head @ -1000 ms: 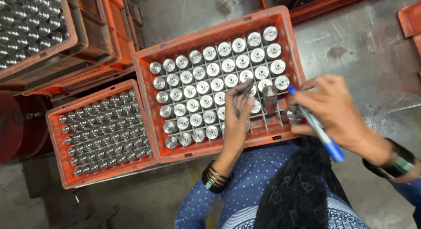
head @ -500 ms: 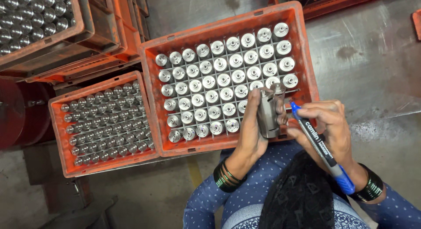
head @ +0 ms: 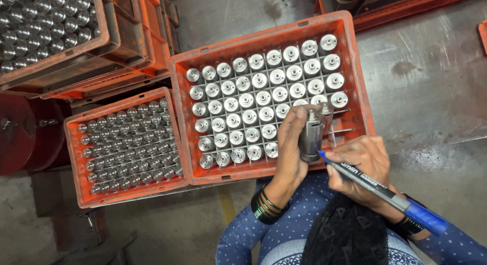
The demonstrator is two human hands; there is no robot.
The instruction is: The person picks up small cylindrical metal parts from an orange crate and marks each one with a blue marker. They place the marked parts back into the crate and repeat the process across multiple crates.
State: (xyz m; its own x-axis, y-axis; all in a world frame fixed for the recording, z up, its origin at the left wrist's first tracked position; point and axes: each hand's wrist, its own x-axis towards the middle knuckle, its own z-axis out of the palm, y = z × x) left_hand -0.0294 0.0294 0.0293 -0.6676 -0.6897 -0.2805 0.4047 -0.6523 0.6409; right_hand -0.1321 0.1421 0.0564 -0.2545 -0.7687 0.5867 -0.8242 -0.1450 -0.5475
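My left hand point(head: 292, 143) grips a grey metal cylinder point(head: 310, 135), holding it upright over the near right corner of an orange crate point(head: 350, 67). My right hand point(head: 362, 166) holds a marker pen with a blue cap point(head: 385, 194), its tip touching the lower side of the cylinder. The crate has a wire grid, and several like cylinders stand in its cells. A few cells near my hands are bare. Both wrists wear dark bangles.
A smaller orange crate point(head: 71, 158) full of smaller metal parts sits to the left. Stacked orange crates point(head: 127, 41) with more parts stand at the upper left. A grey metal surface point(head: 431, 92) lies to the right, and a dark red round object point(head: 15, 133) is at the far left.
My left hand has lifted a cylinder out of the crate's near right cells and turned it upright. My right hand has brought the marker's tip onto it.
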